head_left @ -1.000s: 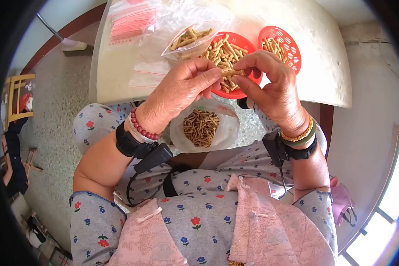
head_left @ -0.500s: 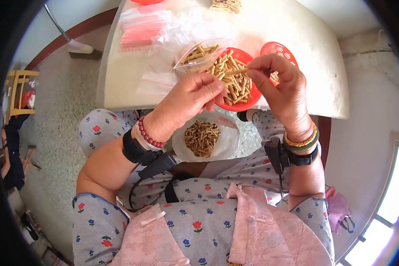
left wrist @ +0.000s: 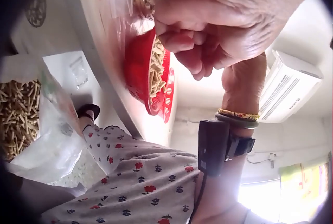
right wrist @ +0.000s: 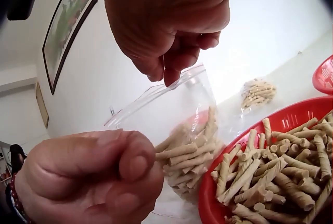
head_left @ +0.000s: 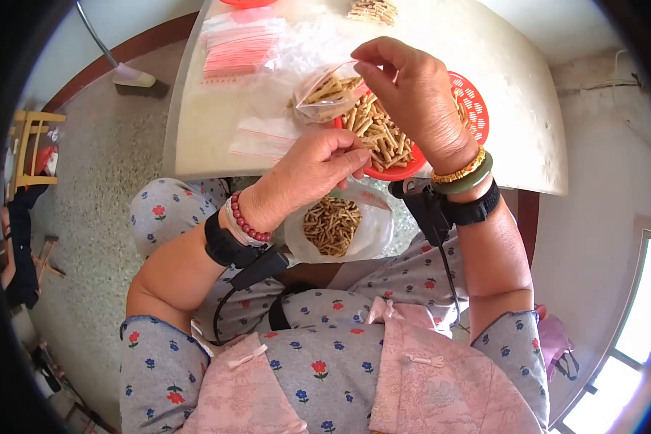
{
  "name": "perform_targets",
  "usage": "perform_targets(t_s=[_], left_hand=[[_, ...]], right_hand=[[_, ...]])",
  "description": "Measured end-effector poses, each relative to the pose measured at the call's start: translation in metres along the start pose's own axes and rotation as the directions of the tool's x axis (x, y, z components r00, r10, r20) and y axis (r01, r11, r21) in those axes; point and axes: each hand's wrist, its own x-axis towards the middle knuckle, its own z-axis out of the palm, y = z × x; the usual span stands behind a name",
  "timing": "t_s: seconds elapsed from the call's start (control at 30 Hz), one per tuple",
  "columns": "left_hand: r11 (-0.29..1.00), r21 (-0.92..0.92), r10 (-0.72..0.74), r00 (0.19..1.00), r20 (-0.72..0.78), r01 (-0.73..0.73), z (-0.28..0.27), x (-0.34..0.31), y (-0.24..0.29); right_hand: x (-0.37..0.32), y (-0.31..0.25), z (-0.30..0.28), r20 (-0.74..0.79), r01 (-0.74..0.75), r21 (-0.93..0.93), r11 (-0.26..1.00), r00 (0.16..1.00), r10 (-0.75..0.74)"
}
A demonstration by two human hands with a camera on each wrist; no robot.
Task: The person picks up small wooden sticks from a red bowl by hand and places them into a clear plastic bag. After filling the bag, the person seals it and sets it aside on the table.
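My left hand (head_left: pixel 318 170) is in front of the red basket (head_left: pixel 412 163), fingers curled and nothing showing between thumb and forefinger. My right hand (head_left: pixel 419 87) is at the clear zip bag (right wrist: pixel 192 96), which stands with its mouth open and holds several pale twisted sticks (right wrist: pixel 190 156). In the right wrist view its bent fingertips (right wrist: pixel 170 77) meet the bag's top edge; whether they pinch it I cannot tell. More twisted sticks (head_left: pixel 376 130) fill the red basket beside the bag.
A second red basket (head_left: pixel 479 116) stands to the right. Flat zip bags with pink edges (head_left: pixel 242 45) are stacked at the left, and a packed bag of sticks (head_left: pixel 372 11) lies at the back. Below the table edge, a plastic bag (head_left: pixel 376 235) holds darker sticks (head_left: pixel 331 226).
The right hand has moved left and away from the body, from over the basket to the zip bag. The stick it pinched no longer shows. The left hand has stayed about where it was.
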Motion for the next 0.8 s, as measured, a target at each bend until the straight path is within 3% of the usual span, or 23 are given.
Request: perform_targets(t_s=[0.1,0.27,0.33,0.47,0.63,0.8], left_hand=[[0.996,0.073,0.047,0.999,0.024,-0.049,0.0,-0.002,-0.002],[0.944,0.301,0.103,0.986,0.128,-0.138,0.002,-0.008,0.004],[0.923,0.359,0.093,0.986,0.138,-0.137,0.004,-0.01,0.002],[0.907,0.403,0.067,0.985,0.157,-0.126,0.004,-0.007,-0.003],[0.9,0.427,0.014,0.984,0.178,-0.09,0.003,-0.003,-0.007],[0.887,0.45,0.019,0.982,0.189,-0.104,0.005,0.001,-0.012]], right_hand=[[-0.001,0.005,-0.007,-0.083,-0.028,-0.031,0.999,0.996,0.026],[-0.019,0.029,-0.03,0.0,-0.228,-0.06,0.972,0.974,0.228],[-0.032,0.044,-0.032,0.203,-0.173,-0.185,0.967,0.956,0.21],[-0.057,0.055,-0.025,0.321,-0.154,-0.265,0.952,0.917,0.238],[-0.071,0.049,-0.016,0.297,-0.074,-0.181,0.981,0.947,0.126],[-0.073,0.048,0.002,0.304,0.009,-0.214,0.977,0.951,0.057]])
